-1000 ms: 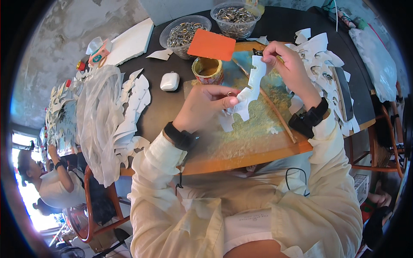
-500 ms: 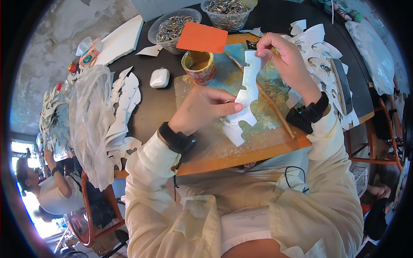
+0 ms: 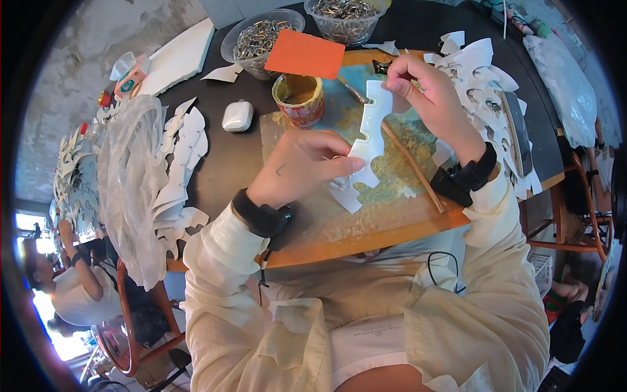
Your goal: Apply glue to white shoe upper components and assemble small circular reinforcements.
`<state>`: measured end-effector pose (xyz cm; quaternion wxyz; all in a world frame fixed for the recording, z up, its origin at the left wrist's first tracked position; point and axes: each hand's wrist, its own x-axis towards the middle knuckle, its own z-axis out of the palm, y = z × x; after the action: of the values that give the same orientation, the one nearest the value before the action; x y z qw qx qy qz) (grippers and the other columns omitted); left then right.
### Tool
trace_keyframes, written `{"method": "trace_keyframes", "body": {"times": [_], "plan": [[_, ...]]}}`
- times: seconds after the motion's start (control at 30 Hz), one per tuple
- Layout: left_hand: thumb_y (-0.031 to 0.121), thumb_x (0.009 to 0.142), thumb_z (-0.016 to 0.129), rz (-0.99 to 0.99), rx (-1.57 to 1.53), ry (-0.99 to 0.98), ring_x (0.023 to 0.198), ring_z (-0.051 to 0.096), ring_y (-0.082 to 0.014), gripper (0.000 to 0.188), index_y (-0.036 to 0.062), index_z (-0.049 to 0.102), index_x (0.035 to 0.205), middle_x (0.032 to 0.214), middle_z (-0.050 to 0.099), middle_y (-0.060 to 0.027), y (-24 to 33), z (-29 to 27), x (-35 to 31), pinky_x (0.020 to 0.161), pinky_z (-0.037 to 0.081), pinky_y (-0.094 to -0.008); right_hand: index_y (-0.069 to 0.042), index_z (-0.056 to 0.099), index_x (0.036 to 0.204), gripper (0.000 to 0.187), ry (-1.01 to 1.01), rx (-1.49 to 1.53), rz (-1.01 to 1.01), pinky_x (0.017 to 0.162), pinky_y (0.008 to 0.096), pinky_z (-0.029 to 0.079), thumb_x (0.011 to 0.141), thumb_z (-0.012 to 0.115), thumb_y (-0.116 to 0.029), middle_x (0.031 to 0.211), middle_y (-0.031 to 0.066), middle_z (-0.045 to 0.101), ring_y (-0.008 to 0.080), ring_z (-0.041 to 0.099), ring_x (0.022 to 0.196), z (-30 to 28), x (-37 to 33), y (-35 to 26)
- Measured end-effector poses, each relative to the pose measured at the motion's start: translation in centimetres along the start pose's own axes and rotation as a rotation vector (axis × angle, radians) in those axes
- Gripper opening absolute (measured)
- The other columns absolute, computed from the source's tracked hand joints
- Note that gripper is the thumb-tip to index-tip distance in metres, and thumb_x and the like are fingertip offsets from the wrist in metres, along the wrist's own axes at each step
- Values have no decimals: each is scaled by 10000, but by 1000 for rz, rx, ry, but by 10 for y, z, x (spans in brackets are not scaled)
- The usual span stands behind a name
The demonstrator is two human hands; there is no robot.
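A white strip [image 3: 373, 124] with notched edges, like cut card or thin sheet, is stretched between my two hands above the stained work board [image 3: 313, 225]. My right hand [image 3: 424, 98] pinches its upper end between thumb and fingers. Lower down, my left hand [image 3: 304, 163] grips it with the thumb on top; the fingers behind are partly hidden. A small metallic glint shows by the left fingertips, too small to name. Beneath the strip, a brush [image 3: 415, 166] with a wooden handle lies slantwise on the board. A smeared cup [image 3: 299, 108] of yellowish-brown paste stands beyond my left hand.
Two clear bowls, one on the left [image 3: 251, 49] and one on the right [image 3: 345, 26], hold metal rings; an orange card [image 3: 305, 53] leans by them. White cut pieces lie left [image 3: 183, 157] and right [image 3: 483, 72]. A white case [image 3: 238, 116] sits left. A person [image 3: 85, 287] is far left.
The strip has shifted slightly left, its lower end raised a little. My left hand has moved slightly left with it. Both hands keep their hold.
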<state>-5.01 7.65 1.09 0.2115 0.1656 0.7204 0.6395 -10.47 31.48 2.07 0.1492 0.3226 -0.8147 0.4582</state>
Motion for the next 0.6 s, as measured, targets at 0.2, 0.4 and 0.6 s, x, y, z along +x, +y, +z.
{"method": "trace_keyframes", "body": {"times": [0.2, 0.4, 0.6], "plan": [[239, 829, 716, -105, -41, 21, 665, 554, -46, 272, -16, 701, 923, 755, 660, -18, 3, -2, -2, 598, 451, -213, -29, 542, 878, 191, 23, 8, -24, 596, 253, 394, 908, 588, -212, 723, 25, 566, 117, 499, 645, 4, 1, 6], [233, 833, 713, -93, -20, 15, 663, 559, -51, 267, -11, 699, 939, 758, 656, -21, 1, -4, -1, 602, 462, -211, -36, 545, 859, 203, 7, -65, 8, 590, 249, 384, 905, 592, -228, 716, 20, 554, 110, 478, 638, 2, 0, 8], [228, 827, 719, -125, -87, -112, 682, 558, -53, 272, -25, 657, 907, 769, 636, -9, -4, -4, 0, 620, 457, -208, -47, 543, 857, 206, 0, -69, 18, 597, 248, 385, 906, 589, -242, 716, 14, 551, 108, 479, 645, 1, 1, 5]]}}
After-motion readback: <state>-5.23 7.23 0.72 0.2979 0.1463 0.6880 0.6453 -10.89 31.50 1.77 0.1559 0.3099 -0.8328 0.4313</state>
